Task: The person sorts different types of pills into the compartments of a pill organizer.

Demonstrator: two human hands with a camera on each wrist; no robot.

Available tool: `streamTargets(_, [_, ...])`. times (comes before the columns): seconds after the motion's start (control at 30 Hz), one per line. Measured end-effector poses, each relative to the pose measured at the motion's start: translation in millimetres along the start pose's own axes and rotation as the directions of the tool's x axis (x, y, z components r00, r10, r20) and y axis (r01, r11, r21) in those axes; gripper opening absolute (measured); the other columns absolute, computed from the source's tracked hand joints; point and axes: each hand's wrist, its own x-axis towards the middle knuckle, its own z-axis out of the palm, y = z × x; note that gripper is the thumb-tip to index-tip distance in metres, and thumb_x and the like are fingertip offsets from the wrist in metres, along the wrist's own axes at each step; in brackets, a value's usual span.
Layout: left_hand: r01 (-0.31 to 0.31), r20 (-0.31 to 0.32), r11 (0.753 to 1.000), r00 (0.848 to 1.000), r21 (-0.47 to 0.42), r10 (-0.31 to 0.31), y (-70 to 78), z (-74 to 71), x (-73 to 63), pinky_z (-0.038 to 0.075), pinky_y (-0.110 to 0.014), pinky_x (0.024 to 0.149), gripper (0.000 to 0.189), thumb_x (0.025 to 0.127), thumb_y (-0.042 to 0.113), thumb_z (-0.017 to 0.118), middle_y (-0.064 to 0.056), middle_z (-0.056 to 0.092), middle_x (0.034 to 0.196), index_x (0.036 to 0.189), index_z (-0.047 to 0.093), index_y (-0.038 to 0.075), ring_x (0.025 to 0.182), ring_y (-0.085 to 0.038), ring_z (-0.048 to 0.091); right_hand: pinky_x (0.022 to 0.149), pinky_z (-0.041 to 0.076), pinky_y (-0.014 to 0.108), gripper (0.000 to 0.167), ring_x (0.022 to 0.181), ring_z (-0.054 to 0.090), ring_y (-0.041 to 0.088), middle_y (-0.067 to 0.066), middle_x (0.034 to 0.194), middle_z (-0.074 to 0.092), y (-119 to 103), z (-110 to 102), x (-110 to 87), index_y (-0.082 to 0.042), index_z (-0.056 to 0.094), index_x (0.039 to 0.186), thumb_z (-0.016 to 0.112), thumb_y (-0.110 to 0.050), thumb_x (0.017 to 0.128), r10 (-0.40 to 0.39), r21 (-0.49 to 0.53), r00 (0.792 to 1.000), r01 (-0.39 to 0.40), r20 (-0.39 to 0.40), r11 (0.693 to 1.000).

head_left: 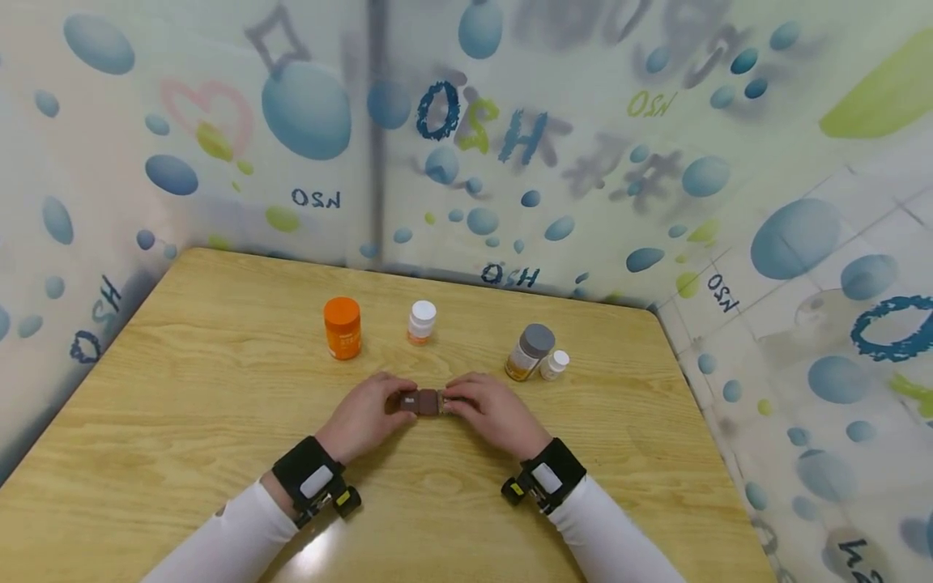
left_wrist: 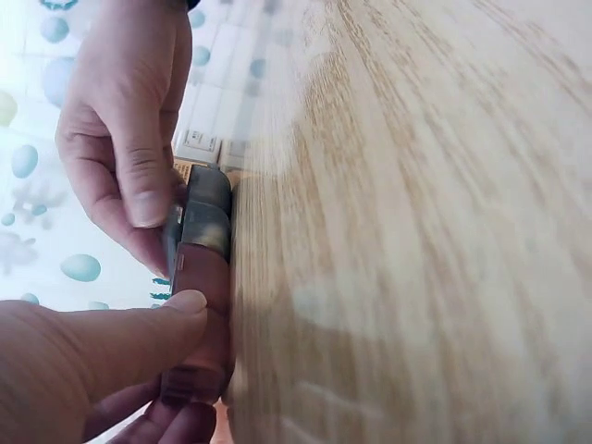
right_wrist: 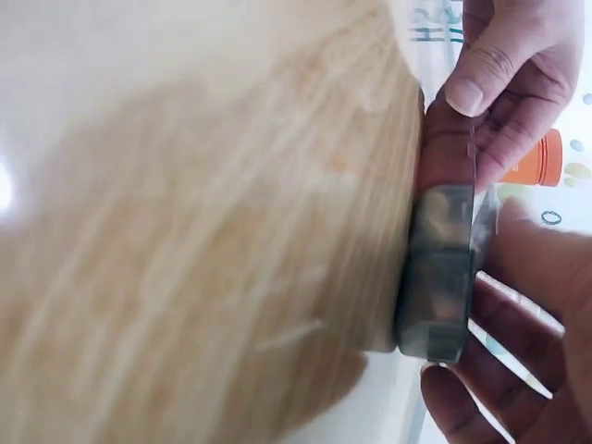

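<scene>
A small pill box [head_left: 428,402], reddish brown along one part and see-through grey along the other, lies on the wooden table between both hands. My left hand [head_left: 368,414] grips its brown end, the thumb [left_wrist: 190,303] on the side nearest me. At the grey end, my right hand [head_left: 503,411] holds the box between thumb and fingers. A clear flap on the grey part [right_wrist: 439,301] seems to stand raised by the right thumb. What lies inside the compartments is too blurred to tell.
Behind the hands stand an orange jar [head_left: 342,328], a white bottle [head_left: 421,321] with an orange base, a grey-capped bottle [head_left: 530,352] and a small white bottle [head_left: 555,365]. A patterned curtain [head_left: 408,202] hangs beyond the table's [head_left: 219,364] far edge.
</scene>
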Motion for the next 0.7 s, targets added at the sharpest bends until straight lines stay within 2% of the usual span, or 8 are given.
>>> streamTargets(0.13, [-0.006, -0.002, 1.0, 1.0, -0.008, 0.006, -0.6, 0.9, -0.4, 0.044, -0.032, 0.082, 0.043, 0.075, 0.027, 0.075, 0.003, 0.058, 0.105, 0.116, 0.062, 0.019, 0.091, -0.011, 0.054, 0.085, 0.044, 0.028, 0.025, 0.099, 0.052, 0.002, -0.014, 0.106, 0.058, -3.3, 3.5, 1.1, -0.026, 0.064, 0.108, 0.061, -0.037, 0.086, 0.015, -0.025, 1.0, -0.016, -0.026, 1.0])
streamTargets(0.43, [-0.006, -0.008, 1.0, 1.0, -0.003, 0.006, -1.3, -0.5, 0.9, 0.044, -0.031, 0.083, 0.042, 0.075, 0.027, 0.075, 0.003, 0.059, 0.105, 0.115, 0.063, 0.019, 0.091, -0.01, 0.054, 0.082, 0.045, 0.028, 0.022, 0.095, 0.052, 0.002, -0.013, 0.103, 0.057, -12.3, 0.4, 4.8, -0.025, 0.064, 0.106, 0.063, -0.032, 0.085, 0.027, -0.091, 1.0, -0.028, -0.01, 0.995])
streamTargets(0.57, [-0.001, 0.002, 1.0, 1.0, -0.01, 0.001, -1.3, -0.1, 0.6, 0.044, -0.031, 0.082, 0.042, 0.075, 0.027, 0.075, 0.004, 0.058, 0.105, 0.115, 0.062, 0.019, 0.09, -0.01, 0.053, 0.086, 0.043, 0.03, 0.027, 0.098, 0.051, 0.004, -0.012, 0.105, 0.058, -14.5, 1.0, 4.8, -0.024, 0.063, 0.11, 0.062, -0.036, 0.085, -0.002, -0.156, 1.0, 0.001, -0.006, 0.988])
streamTargets(0.7, [-0.018, 0.007, 1.0, 1.0, -0.02, 0.018, -2.5, 1.4, 0.6, 0.044, -0.03, 0.08, 0.041, 0.076, 0.027, 0.074, 0.005, 0.058, 0.103, 0.115, 0.063, 0.019, 0.089, -0.009, 0.053, 0.087, 0.04, 0.032, 0.04, 0.101, 0.045, 0.007, -0.011, 0.109, 0.057, -19.4, 3.4, 6.6, -0.023, 0.061, 0.116, 0.062, -0.046, 0.083, -0.058, -0.262, 0.998, 0.061, 0.019, 0.963])
